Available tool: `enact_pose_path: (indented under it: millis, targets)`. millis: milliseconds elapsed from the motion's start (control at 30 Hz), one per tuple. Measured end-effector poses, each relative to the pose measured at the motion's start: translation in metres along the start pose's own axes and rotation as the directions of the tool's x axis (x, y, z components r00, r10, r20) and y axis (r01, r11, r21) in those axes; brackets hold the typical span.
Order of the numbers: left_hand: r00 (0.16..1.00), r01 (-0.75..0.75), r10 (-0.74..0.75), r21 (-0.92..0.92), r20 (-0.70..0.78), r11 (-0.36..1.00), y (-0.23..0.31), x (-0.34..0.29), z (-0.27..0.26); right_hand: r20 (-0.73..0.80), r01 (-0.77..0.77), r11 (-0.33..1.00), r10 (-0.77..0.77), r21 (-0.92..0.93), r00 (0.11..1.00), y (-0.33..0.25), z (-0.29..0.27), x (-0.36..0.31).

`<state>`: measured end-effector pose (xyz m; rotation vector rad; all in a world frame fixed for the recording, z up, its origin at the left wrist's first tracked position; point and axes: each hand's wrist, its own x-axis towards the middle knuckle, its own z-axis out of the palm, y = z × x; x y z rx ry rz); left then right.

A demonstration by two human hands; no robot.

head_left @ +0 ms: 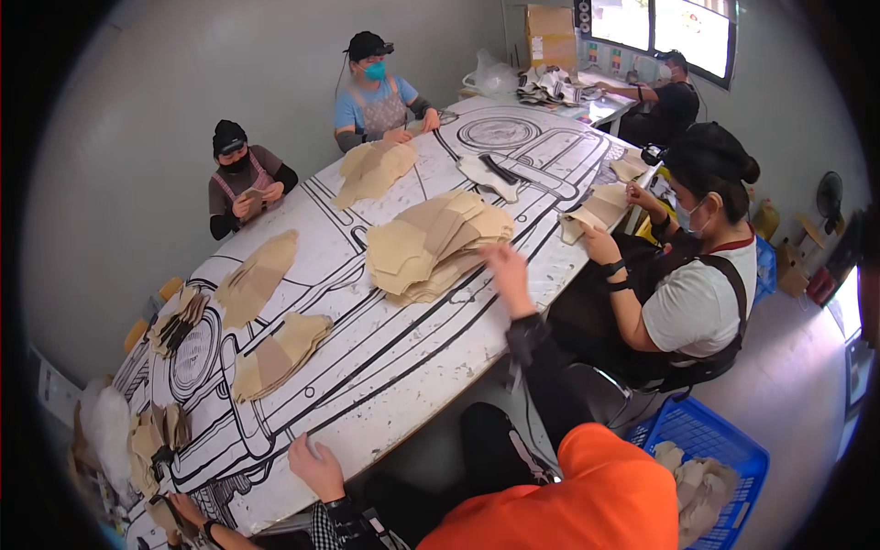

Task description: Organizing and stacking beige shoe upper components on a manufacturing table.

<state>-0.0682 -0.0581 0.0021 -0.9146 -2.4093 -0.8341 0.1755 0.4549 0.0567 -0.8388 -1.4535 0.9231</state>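
A large pile of beige and tan cut fabric pieces (431, 240) lies fanned out on the table. My right hand (507, 275) reaches over to its right edge, fingers apart and slightly bent; whether they touch the pile I cannot tell. At the table's near edge, my left hand (316, 467) is open, with fingers spread and nothing in them. Beyond it on the tabletop is a smaller beige-and-brown stack (280, 356). Another stack of cut pieces (258, 278) sits farther back.
The white table (385, 403) has black line drawings. A co-worker on the right holds a beige piece (596, 213); others sit along the far side. A co-worker's hand (188, 513) is at lower left. A blue basket (733, 440) of pieces stands at right.
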Motion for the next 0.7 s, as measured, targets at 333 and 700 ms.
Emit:
enact_pose_path:
  millis: [333,700]
  targets:
    - [0.998,0.055,-0.055,0.067,0.003,0.996,0.009,-0.001,-0.008,0.182,0.143,0.575,0.011,-0.806,0.983,0.111,-0.029,0.187]
    - [0.994,0.099,-0.103,0.085,0.041,0.991,0.002,0.001,0.0,0.536,0.453,0.308,0.284,-0.836,0.795,0.206,0.024,0.298]
